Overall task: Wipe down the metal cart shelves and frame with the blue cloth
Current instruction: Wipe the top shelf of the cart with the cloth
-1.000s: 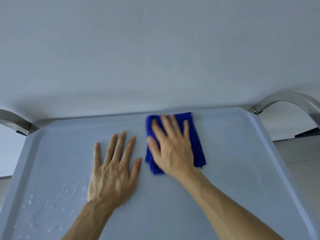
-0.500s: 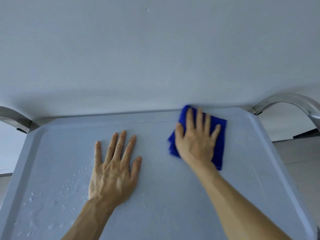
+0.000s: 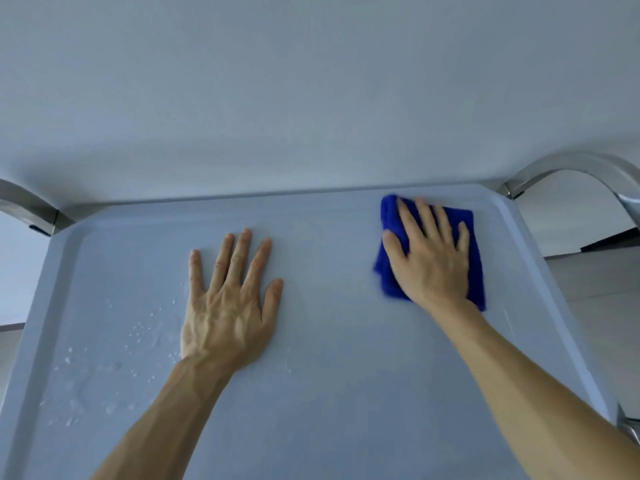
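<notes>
Right hand (image 3: 431, 258) flat, fingers spread, pressing the folded blue cloth (image 3: 474, 258) near the grey cart shelf's (image 3: 346, 393) far right corner, left hand (image 3: 230, 306) flat on the shelf, grasping nothing, water droplets (image 3: 104, 368) beside it

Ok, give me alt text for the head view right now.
The right hand presses the blue cloth flat near the cart shelf's far right corner. The left hand rests flat mid-shelf, beside water droplets.

A single head-worn wide-angle camera looks forward and steeply down from close above the cart shelf (image 3: 329, 393), whose far rim runs from 9 to 3 o'clock. The wall (image 3: 311, 98) fills the frame toward 12 o'clock; both forearms enter from 6 o'clock.
</notes>
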Tool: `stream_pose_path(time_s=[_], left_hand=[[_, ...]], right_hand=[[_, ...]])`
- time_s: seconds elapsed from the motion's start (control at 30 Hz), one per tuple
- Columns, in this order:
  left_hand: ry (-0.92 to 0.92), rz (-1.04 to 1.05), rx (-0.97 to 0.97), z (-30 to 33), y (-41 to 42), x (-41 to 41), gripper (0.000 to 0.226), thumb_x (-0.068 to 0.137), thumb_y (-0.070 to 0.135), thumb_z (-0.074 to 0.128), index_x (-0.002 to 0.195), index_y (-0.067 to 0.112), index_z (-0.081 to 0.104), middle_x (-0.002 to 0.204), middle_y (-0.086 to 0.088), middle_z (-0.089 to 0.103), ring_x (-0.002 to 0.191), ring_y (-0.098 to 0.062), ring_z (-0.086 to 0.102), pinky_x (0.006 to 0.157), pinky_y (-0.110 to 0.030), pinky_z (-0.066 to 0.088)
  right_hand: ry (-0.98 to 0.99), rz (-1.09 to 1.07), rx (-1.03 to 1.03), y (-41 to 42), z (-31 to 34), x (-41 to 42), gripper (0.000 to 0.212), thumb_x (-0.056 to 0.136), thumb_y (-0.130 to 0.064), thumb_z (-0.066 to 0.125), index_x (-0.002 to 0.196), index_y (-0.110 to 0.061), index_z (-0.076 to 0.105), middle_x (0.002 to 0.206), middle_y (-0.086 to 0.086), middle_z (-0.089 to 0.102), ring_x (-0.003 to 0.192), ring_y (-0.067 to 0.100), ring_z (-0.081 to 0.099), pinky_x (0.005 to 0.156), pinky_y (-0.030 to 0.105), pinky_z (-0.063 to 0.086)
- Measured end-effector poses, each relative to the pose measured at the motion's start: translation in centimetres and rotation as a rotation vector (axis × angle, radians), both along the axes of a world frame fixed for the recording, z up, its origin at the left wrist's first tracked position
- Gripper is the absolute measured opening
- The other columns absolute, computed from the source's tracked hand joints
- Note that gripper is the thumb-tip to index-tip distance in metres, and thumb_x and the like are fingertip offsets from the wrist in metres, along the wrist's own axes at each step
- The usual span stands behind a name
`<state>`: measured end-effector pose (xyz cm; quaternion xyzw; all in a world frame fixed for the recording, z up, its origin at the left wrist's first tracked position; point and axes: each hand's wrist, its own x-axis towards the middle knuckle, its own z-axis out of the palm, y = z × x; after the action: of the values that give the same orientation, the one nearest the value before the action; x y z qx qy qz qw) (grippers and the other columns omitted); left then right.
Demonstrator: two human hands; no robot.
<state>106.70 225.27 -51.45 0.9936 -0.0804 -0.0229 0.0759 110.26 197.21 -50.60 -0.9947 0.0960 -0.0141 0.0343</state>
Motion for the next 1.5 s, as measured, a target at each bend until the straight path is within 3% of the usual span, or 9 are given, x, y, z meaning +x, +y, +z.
stream_pose_path(time_s=[0.1,0.27,0.43,0.5,0.6,0.73,1.07,1.23,1.5], left_hand=[[0.006,0.011,0.005,-0.1,0.1,-0.2,0.064,0.099,0.054,0.014,0.157,0.028,0.017,0.165,0.001,0.010,0.152,-0.016,0.005,0.121,-0.053,-0.002],[0.017,0.014,-0.007,0.2,0.1,-0.2,0.066,0.097,0.055,0.010,0.157,0.029,0.012,0.166,0.002,0.006,0.152,-0.015,0.001,0.121,-0.052,-0.005],[0.022,0.021,-0.014,0.3,-0.2,-0.2,0.065,0.097,0.056,0.008,0.157,0.030,0.011,0.166,0.003,0.004,0.152,-0.014,-0.002,0.121,-0.051,-0.006],[0.017,0.021,-0.013,0.3,-0.2,-0.1,0.065,0.097,0.056,0.008,0.157,0.030,0.011,0.166,0.003,0.004,0.152,-0.014,-0.002,0.121,-0.051,-0.007],[0.016,0.023,-0.015,0.3,-0.3,-0.1,0.065,0.097,0.057,0.007,0.157,0.031,0.010,0.166,0.003,0.003,0.152,-0.014,-0.002,0.121,-0.050,-0.008],[0.018,0.024,-0.013,0.3,-0.2,-0.2,0.067,0.096,0.058,0.005,0.157,0.031,0.009,0.166,0.004,0.003,0.152,-0.013,-0.003,0.121,-0.051,-0.008],[0.042,0.019,-0.004,0.5,0.0,-0.2,0.062,0.099,0.056,0.009,0.157,0.033,0.003,0.166,0.005,-0.003,0.151,-0.012,-0.008,0.121,-0.050,-0.009],[0.062,0.004,-0.035,0.5,0.3,-0.1,0.062,0.099,0.056,0.012,0.156,0.032,0.004,0.166,0.005,-0.004,0.151,-0.012,-0.009,0.120,-0.051,-0.012],[0.318,-0.010,-0.219,2.3,1.6,1.8,0.061,0.101,0.055,0.026,0.156,0.033,0.013,0.165,0.008,-0.005,0.150,-0.008,-0.011,0.118,-0.045,-0.018]], right_hand=[[-0.039,-0.172,0.035,5.1,-0.7,0.9,0.061,0.099,-0.054,0.028,0.155,-0.030,0.031,0.163,0.003,0.028,0.151,0.030,0.022,0.118,0.064,0.011],[-0.002,0.371,0.054,9.4,0.4,-9.9,0.059,0.099,-0.054,0.038,0.153,-0.031,0.036,0.163,-0.001,0.029,0.152,0.025,0.021,0.118,0.060,0.017],[0.079,0.702,0.050,2.2,1.4,-16.6,0.056,0.097,-0.055,0.042,0.150,-0.037,0.039,0.161,-0.007,0.031,0.151,0.020,0.023,0.119,0.056,0.023],[0.091,0.653,0.016,-1.7,1.1,-14.9,0.056,0.098,-0.055,0.037,0.151,-0.036,0.038,0.160,-0.006,0.033,0.150,0.020,0.025,0.118,0.056,0.024],[0.040,0.266,-0.030,-4.5,0.6,-10.0,0.059,0.100,-0.057,0.026,0.153,-0.033,0.036,0.161,-0.002,0.034,0.149,0.022,0.029,0.119,0.056,0.022],[0.023,-0.168,-0.015,0.3,-0.2,-6.1,0.063,0.097,-0.059,0.024,0.154,-0.031,0.030,0.163,0.001,0.027,0.150,0.029,0.023,0.119,0.061,0.013],[0.141,0.503,0.078,6.5,1.9,-20.8,0.059,0.098,-0.060,0.039,0.153,-0.041,0.031,0.165,-0.010,0.021,0.153,0.016,0.014,0.121,0.055,0.018],[0.169,0.402,0.015,3.4,1.9,-22.2,0.058,0.099,-0.059,0.032,0.154,-0.039,0.029,0.164,-0.009,0.022,0.153,0.017,0.016,0.119,0.056,0.022],[0.082,0.313,0.071,14.2,1.5,-22.3,0.070,0.094,-0.064,0.037,0.151,-0.024,0.038,0.162,0.010,0.029,0.149,0.034,0.025,0.116,0.065,0.019]])
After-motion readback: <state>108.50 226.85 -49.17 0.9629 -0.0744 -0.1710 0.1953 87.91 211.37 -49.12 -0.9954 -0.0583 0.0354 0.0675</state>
